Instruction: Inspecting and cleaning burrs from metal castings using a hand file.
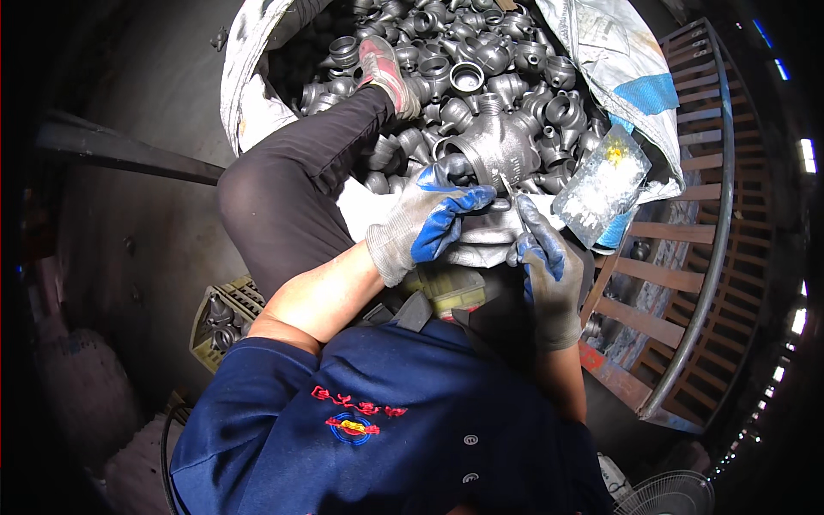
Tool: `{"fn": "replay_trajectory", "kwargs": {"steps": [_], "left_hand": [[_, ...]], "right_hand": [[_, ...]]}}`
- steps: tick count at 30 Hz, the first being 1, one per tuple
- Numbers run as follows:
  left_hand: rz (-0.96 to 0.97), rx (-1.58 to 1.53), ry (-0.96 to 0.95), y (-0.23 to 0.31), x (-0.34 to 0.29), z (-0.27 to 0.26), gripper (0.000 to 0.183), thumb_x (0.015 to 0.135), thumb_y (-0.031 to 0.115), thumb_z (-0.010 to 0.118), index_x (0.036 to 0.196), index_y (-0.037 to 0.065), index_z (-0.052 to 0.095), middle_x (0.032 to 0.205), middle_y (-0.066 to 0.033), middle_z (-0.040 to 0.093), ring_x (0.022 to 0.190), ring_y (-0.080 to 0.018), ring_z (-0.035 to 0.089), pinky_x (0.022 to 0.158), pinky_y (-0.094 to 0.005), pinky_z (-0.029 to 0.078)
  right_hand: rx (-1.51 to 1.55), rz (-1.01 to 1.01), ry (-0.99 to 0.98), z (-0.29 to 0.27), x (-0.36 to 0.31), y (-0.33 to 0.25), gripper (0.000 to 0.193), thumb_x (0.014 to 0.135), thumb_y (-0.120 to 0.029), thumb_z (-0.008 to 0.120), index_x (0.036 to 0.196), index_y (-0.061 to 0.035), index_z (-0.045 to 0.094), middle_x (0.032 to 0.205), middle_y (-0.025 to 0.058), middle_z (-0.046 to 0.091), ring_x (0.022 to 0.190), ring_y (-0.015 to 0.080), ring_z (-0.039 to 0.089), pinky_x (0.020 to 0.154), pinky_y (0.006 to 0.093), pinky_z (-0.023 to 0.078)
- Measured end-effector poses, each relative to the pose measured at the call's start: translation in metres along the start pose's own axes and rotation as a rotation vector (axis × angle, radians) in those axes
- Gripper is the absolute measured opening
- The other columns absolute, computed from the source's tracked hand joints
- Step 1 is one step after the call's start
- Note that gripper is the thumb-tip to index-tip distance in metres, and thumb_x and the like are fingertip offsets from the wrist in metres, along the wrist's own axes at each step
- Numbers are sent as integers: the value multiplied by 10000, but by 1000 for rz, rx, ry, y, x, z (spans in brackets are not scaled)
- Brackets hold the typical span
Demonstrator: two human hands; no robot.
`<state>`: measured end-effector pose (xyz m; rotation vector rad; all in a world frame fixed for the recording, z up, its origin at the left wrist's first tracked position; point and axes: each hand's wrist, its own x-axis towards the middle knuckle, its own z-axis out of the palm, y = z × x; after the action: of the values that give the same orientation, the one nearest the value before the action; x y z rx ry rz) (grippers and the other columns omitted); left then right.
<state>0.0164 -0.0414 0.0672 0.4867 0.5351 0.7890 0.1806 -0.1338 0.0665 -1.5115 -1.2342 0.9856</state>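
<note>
A grey cast-metal valve body (498,148) with a threaded neck lies at the near edge of a big white sack of similar castings. My left hand (429,213), in a grey and blue work glove, has its fingers closed on the left rim of this valve body. In my right hand (549,273), gloved the same way, is a thin pale stick-like tool (512,190), pinched between the fingers. Its tip points at the raised marks on the casting's side. The exact kind of tool is too small to make out.
The white sack (249,90) is heaped with loose castings (468,77), and my left foot rests on them. A worn grey plate (603,189) lies at the sack's right edge. Beyond it stands a slatted metal rack (669,275). A crate (209,330) of castings sits at left; a fan (669,496) is lower right.
</note>
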Motion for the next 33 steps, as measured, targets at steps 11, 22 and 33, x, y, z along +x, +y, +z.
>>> {"fn": "replay_trajectory", "kwargs": {"steps": [11,22,33], "left_hand": [[-96,112,-26,4,1,-5,309,838,-23,557,1142,6,508,993,-93,605,868,-193,633,736,-344,579],[-54,51,5,-5,5,-10,272,846,-4,556,1115,2,519,981,-96,607,853,-192,635,721,-328,575],[-153,76,68,4,0,6,251,807,83,636,1052,63,587,830,4,635,504,2,470,397,-143,319]], "right_hand": [[-161,-59,-52,-5,5,-2,384,751,46,510,1132,41,559,1016,175,621,879,227,615,791,298,468],[-659,-254,-60,-4,5,-12,289,778,24,529,1060,63,585,993,165,626,783,214,611,701,309,474],[-156,10,-134,-13,12,-3,355,747,-14,528,1098,-7,581,903,169,616,777,306,613,699,346,484]]}}
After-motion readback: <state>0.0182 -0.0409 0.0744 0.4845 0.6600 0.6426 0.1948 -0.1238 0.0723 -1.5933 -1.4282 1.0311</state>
